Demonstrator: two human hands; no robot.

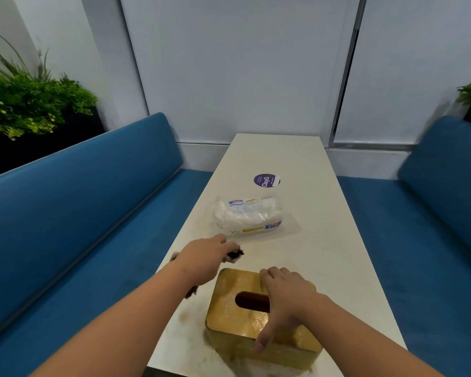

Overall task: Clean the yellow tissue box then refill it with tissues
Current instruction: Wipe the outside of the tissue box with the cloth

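The yellow rectangular tissue box (pixel 256 317) with the oval slot on top sat at the near end of the long white desk (pixel 318 240). The right hand (pixel 283 300) gripped it across the top, fingers (pixel 269 274) curled over the far edge and thumb down the near side. The left hand (pixel 204 257) was just beyond the box, fingers closed on a dark scrap of cloth (pixel 235 254), kinda blurry. A clear plastic pack of white tissues (pixel 248 216) lay further up, near a round purple sticker (pixel 266 180).
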